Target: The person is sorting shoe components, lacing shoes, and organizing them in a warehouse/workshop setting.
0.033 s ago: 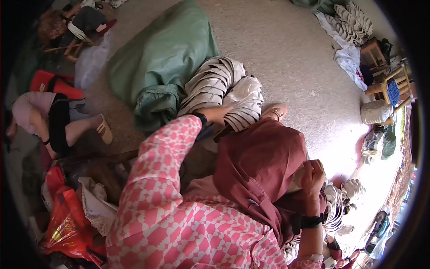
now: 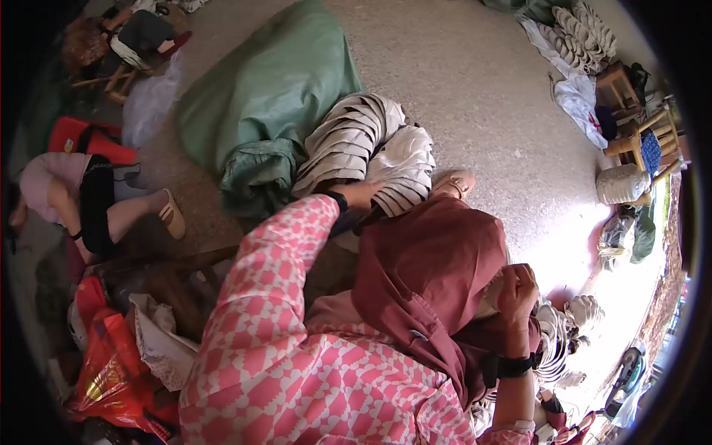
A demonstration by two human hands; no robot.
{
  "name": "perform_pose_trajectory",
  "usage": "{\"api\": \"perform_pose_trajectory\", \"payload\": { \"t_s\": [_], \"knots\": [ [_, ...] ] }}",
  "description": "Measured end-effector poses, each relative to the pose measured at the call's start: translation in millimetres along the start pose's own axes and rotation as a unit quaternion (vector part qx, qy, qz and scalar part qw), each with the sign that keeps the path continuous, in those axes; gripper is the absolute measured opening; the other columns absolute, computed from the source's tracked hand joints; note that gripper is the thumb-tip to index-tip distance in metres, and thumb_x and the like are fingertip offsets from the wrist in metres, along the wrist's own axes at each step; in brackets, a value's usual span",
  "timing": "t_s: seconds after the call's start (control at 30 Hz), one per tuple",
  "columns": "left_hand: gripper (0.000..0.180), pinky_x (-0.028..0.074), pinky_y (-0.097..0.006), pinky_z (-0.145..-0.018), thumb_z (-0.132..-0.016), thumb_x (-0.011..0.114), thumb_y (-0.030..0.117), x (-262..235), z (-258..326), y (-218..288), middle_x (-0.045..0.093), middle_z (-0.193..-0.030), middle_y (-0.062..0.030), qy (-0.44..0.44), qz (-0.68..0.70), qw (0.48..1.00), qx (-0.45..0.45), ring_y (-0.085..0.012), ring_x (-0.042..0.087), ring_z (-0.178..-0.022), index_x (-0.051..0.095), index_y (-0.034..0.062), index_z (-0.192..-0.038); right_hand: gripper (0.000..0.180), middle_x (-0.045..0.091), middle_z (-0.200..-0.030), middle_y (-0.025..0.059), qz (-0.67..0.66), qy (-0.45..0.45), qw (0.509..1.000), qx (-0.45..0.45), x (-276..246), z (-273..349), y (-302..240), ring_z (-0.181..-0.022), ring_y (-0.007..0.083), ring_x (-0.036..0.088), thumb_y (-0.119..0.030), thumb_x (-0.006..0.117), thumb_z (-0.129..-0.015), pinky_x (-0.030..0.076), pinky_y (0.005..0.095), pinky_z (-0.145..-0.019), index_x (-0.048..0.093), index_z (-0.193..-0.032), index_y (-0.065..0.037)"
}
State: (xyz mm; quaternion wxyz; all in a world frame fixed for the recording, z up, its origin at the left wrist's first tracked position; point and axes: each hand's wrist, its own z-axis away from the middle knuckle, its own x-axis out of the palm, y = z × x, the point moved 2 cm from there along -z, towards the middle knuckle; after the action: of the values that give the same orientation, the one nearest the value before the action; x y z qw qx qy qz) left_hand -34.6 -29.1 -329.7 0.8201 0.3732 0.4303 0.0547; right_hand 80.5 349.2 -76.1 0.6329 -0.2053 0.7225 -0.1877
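Note:
Two bundles of pale, curved, dark-edged flat pieces (image 2: pixel 354 137) lie side by side in front of my knees, fanned in overlapping layers. My left hand (image 2: pixel 358 196) reaches to the near end of the bundles, touching the right-hand bundle (image 2: pixel 406 169). Most of its fingers are hidden, so their grip cannot be made out. Beside my right knee, my right hand (image 2: pixel 517 293) is raised with its fingers curled closed. Whatever it may hold is hidden. Maroon cloth (image 2: pixel 434 259) covers my lap and knee.
A large green sack (image 2: pixel 278 81) lies behind the bundles. At left, another person (image 2: pixel 63 189) bends over near a red bag (image 2: pixel 93 141). A red plastic bag (image 2: pixel 111 356) is at lower left. More curved pieces (image 2: pixel 556 337) are at lower right, and wooden stools (image 2: pixel 630 148) stand at far right.
My left forearm and hand have shifted very slightly to the right along the bundles' near end. My right hand has stayed in place.

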Motion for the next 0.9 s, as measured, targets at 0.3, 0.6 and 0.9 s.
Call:
{"api": "perform_pose_trajectory", "payload": {
  "t_s": [0.3,0.6,0.9],
  "knots": [
    [0.072,0.037,-0.043,-0.104,-0.072,0.061,0.004,35.0,1.3,26.9,0.040,-0.134,-0.0200,0.152,-0.035,0.987,-0.047,-0.0394,0.042,-0.123,0.035,0.0068,-0.139,0.012,0.062,-0.079,0.0138,-0.002,-0.003,1.000,0.014,-4.4,3.9,1.0,-0.073,0.0314,0.061,-0.012,0.058,-0.083,0.047,0.0371,-0.063,0.064,-0.079,-0.001],
    [0.080,0.042,-0.045,-0.099,-0.075,0.057,-0.002,46.9,-9.7,23.0,0.036,-0.136,-0.0210,0.137,0.078,0.978,-0.135,-0.0424,0.043,-0.124,0.027,0.0180,-0.147,0.011,0.062,-0.079,0.0140,-0.022,0.001,0.999,0.028,-5.7,3.5,-8.0,-0.073,0.0315,0.060,-0.009,0.057,-0.083,0.047,0.0366,-0.063,0.064,-0.080,0.000],
    [0.072,0.045,-0.048,-0.085,-0.074,0.053,-0.001,40.8,34.2,40.2,0.054,-0.108,-0.0270,0.245,0.041,0.960,-0.126,-0.0452,0.053,-0.101,0.042,0.0196,-0.142,0.015,0.060,-0.076,0.0127,-0.020,0.016,0.998,0.061,-3.2,6.3,-2.5,-0.072,0.0320,0.059,-0.013,0.056,-0.083,0.046,0.0376,-0.063,0.063,-0.076,-0.001]
  ]
}}
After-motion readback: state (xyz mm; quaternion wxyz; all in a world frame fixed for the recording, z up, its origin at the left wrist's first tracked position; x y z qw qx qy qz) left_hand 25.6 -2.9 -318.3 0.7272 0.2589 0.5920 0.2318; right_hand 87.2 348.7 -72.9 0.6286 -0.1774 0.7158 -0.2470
